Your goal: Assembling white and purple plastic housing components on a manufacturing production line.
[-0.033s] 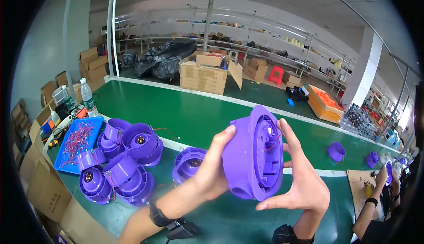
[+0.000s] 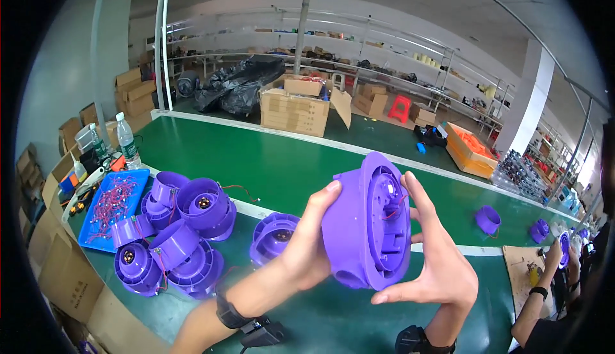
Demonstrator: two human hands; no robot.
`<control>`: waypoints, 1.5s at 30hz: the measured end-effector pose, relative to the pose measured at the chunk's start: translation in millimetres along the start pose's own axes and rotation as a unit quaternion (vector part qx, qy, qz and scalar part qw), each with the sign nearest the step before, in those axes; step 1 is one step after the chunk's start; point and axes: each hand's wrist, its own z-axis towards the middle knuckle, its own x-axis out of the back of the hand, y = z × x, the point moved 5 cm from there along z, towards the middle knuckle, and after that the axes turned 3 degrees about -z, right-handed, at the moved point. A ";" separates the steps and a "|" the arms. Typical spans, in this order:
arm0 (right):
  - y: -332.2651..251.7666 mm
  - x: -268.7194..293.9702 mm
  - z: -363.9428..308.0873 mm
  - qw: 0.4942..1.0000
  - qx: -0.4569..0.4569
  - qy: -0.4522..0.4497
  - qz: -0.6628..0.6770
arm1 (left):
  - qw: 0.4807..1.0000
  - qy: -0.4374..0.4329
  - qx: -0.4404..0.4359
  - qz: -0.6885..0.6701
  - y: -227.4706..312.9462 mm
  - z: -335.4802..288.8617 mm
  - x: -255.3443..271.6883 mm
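A round purple plastic housing is tilted on its edge above the bench in front of me. Its wide flange and open inner side, with ribs, a slot and a bit of red wire, face right. My left hand grips the housing's outer wall from the left, the thumb on top and the other fingers hidden behind it. On the right side, my right hand spans the flange, index fingertip at the upper edge and thumb by the lower edge. Behind my left wrist lies another purple housing with a dark metal centre.
Several purple housings with red wires crowd the bench's left. Next to them are a blue tray of red wires and a water bottle. Beyond runs a green belt carrying a purple part. A co-worker's hands work at far right.
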 end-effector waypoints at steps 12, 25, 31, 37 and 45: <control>1.4 -3.7 1.2 1.000 -0.015 0.010 -0.020 | 0.995 -0.043 0.089 0.030 -5.9 1.5 13.4; -53.9 -18.4 4.2 0.925 0.152 0.314 -0.150 | 0.992 0.065 -0.097 -0.046 20.7 -7.7 8.9; -56.8 -35.1 7.9 0.884 0.274 0.307 -0.221 | 0.983 0.073 -0.153 -0.074 24.4 -8.2 12.9; -56.7 -38.4 1.4 0.860 0.291 0.361 -0.214 | 0.980 0.060 -0.159 -0.099 32.2 -11.2 11.9; -54.0 -43.3 2.0 0.890 0.226 0.350 -0.184 | 0.978 0.054 -0.179 -0.090 38.5 -11.6 15.4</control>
